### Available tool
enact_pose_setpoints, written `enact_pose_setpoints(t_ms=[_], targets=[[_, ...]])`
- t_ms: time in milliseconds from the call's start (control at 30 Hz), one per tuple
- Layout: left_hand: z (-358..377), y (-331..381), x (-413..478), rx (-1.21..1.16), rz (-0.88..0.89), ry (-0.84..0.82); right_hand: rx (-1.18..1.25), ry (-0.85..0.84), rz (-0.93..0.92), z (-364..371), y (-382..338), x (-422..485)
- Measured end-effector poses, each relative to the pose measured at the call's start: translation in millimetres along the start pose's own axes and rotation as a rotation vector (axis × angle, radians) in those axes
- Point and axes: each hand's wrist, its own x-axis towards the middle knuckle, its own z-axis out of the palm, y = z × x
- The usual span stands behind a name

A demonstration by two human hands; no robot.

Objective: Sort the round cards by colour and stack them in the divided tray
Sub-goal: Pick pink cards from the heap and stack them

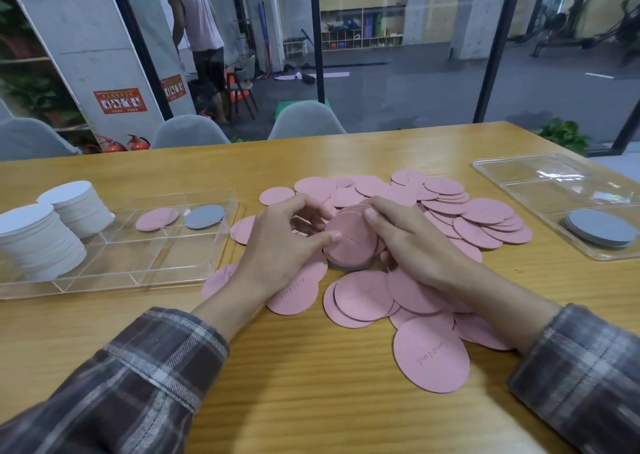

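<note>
Partly: pink stack (pixel 349 245) edges hidden | left hand (pixel 277 249), right hand (pixel 415 245) gripping

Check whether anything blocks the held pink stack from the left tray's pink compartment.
Nothing visible blocks it: between the pink stack and the left tray lie only loose flat cards and the tray's low wall.

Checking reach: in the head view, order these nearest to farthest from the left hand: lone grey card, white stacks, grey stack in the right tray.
From the left hand, holding the pink card stack:
1. lone grey card, in the left tray.
2. white stacks, far left.
3. grey stack, in the right tray.
</note>
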Motion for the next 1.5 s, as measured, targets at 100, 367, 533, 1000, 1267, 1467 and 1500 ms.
enact_pose_setpoints(t_ms=[100, 367, 533, 1000, 1267, 1467, 1500], targets=[[1.7, -0.1, -0.4, 0.028, 0.035, 0.027, 0.033, -0.021, 0.009, 1.4, -0.1, -1.3], [7.8, 3.0, -2.7, 0.046, 0.097, 0.074, -0.132, -0.046, -0.063, 3.8, 7.4, 3.6], [7.2, 4.7, -3.5, 0.132, 0.138, 0.029, -0.200, 0.025, -0.067, 1.0, 10.2, 4.4], [-1.6, 2.8, -7.4, 0.211, 0.061, -0.482, -0.137, 0.059, -0.019, -2.2, 9.5, 5.0], [-10.0, -5.2, 2.3, -0.057, -0.116, -0.248, -0.055, 0.067, 0.008, -3.5, 5.8, 4.2], [-2.1, -5.3, 3.3, -0.206, -0.232, -0.125, -0.019, 0.059, -0.001, 0.0, 3.8, 1.9], [-0.9, -3.9, 3.0, -0.223, -0.248, -0.117, -0.012, 0.056, -0.001, 1.2, 3.1, 2.1]])
